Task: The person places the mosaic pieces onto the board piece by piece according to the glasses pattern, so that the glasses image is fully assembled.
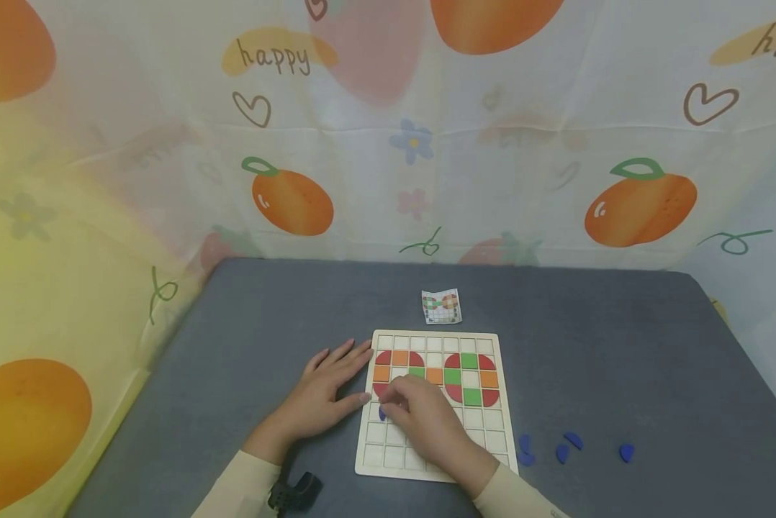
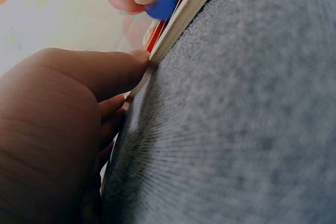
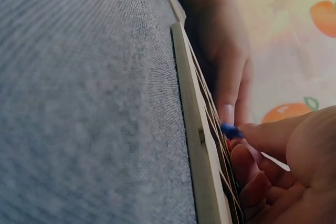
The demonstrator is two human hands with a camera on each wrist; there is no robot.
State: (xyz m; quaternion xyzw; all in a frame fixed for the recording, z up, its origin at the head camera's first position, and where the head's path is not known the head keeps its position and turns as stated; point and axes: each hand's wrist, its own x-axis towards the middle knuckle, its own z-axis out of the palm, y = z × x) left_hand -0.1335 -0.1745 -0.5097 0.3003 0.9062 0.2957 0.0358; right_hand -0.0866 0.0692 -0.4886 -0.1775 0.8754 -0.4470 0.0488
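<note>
A pale wooden grid board [image 1: 394, 457] lies on the table, some cells filled with red quarter-round, orange and green square pieces. My right hand [image 1: 427, 424] reaches over it and pinches a small blue piece [image 1: 382, 413] between thumb and fingers at the left column, just below a red piece. In the right wrist view the blue piece [image 3: 230, 131] shows at the thumb tip, close to the board's surface; whether it touches is unclear. My left hand [image 1: 326, 396] lies flat beside the board, fingers spread, with fingertips and thumb against its left edge.
Several loose blue pieces [image 1: 573, 440] lie on the dark grey table [image 1: 621, 345] right of the board. A small printed pattern card [image 1: 441, 306] lies behind the board. A fruit-print cloth [image 1: 362, 180] hangs at the back. A black strap device [image 1: 295, 492] sits at the left wrist.
</note>
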